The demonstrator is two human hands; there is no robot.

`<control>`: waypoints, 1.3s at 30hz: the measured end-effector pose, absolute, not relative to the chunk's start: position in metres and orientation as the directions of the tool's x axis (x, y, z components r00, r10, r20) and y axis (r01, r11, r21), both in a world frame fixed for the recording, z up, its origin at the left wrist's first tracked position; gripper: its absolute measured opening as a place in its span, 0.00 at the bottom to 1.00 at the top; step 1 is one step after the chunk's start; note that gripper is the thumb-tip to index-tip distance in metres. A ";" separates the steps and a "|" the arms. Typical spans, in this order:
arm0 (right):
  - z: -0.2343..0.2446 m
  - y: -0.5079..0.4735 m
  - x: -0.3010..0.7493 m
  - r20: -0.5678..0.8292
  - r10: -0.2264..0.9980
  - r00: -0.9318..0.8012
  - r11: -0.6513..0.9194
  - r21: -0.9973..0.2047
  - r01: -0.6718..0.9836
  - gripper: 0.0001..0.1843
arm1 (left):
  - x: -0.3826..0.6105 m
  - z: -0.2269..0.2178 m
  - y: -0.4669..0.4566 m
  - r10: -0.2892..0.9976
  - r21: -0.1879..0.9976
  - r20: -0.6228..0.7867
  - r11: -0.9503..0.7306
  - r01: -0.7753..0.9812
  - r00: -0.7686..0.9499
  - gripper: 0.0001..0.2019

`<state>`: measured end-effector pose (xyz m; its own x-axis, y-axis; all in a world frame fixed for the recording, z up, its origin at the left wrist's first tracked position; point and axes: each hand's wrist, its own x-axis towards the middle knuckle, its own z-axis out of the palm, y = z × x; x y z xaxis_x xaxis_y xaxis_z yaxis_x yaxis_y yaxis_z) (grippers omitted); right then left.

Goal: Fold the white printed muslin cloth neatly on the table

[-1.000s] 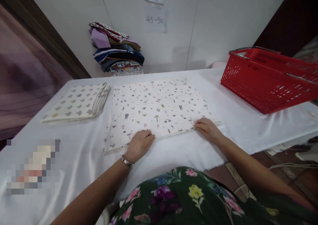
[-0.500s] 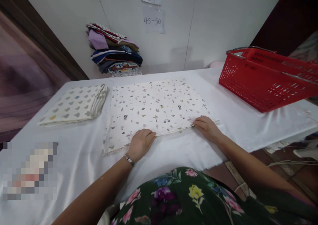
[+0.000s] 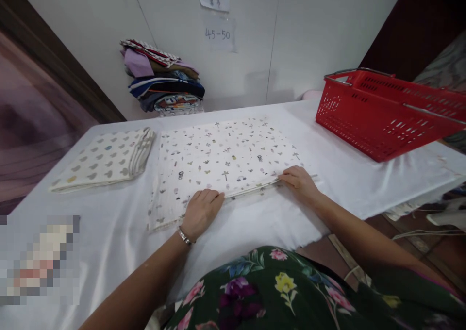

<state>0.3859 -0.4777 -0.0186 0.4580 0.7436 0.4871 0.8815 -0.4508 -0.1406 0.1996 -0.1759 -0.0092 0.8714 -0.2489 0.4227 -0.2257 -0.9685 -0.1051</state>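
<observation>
A white cloth (image 3: 222, 155) printed with small palms and other motifs lies spread, in layers, on the table before me. My left hand (image 3: 204, 212) is closed on its near edge, left of the middle, with a metal band at the wrist. Farther right along the same edge, my right hand (image 3: 299, 184) pinches the cloth between thumb and fingers. Between both hands the edge is slightly raised and shows more than one layer. The cloth's left near corner lies flat on the table.
A folded cloth with grey prints (image 3: 105, 157) lies at the left. Behind it is a stack of folded fabrics (image 3: 163, 80) by the wall. A red basket (image 3: 386, 119) stands at the right on the white-covered table (image 3: 120, 252). A blurred-out item (image 3: 45, 259) lies at the near left.
The view has shifted slightly. Both hands keep hold of the near edge, and its layers between them show a little more separately than before.
</observation>
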 end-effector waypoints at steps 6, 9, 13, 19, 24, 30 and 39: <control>-0.024 -0.477 0.384 0.388 0.824 0.413 -0.412 -0.091 0.907 0.13 | 0.195 -0.008 -0.183 -0.267 -0.112 0.320 -0.963 -0.243 0.909 0.11; -0.028 -0.480 0.384 0.372 0.835 0.405 -0.401 -0.092 0.911 0.13 | 0.194 -0.009 -0.186 -0.247 -0.111 0.311 -0.968 -0.223 0.918 0.10; -0.026 -0.484 0.385 0.309 0.880 0.360 -0.351 -0.087 0.932 0.15 | 0.193 -0.010 -0.188 -0.244 -0.134 0.299 -0.968 -0.212 0.923 0.10; -0.016 -0.486 0.386 0.214 0.928 0.305 -0.307 -0.026 0.951 0.17 | 0.190 -0.013 -0.187 -0.233 -0.113 0.324 -0.972 -0.207 0.917 0.10; -0.016 -0.483 0.387 0.197 0.940 0.280 -0.299 0.071 0.952 0.17 | 0.189 -0.006 -0.189 -0.252 -0.145 0.246 -0.964 -0.221 0.936 0.12; -0.025 -0.483 0.390 0.284 0.918 0.276 -0.310 0.084 0.947 0.17 | 0.193 0.004 -0.196 -0.219 -0.162 0.118 -0.966 -0.199 0.969 0.13; -0.020 -0.488 0.386 0.290 0.923 0.253 -0.264 0.001 0.964 0.15 | 0.190 -0.004 -0.193 -0.180 -0.143 0.135 -0.977 -0.161 0.974 0.15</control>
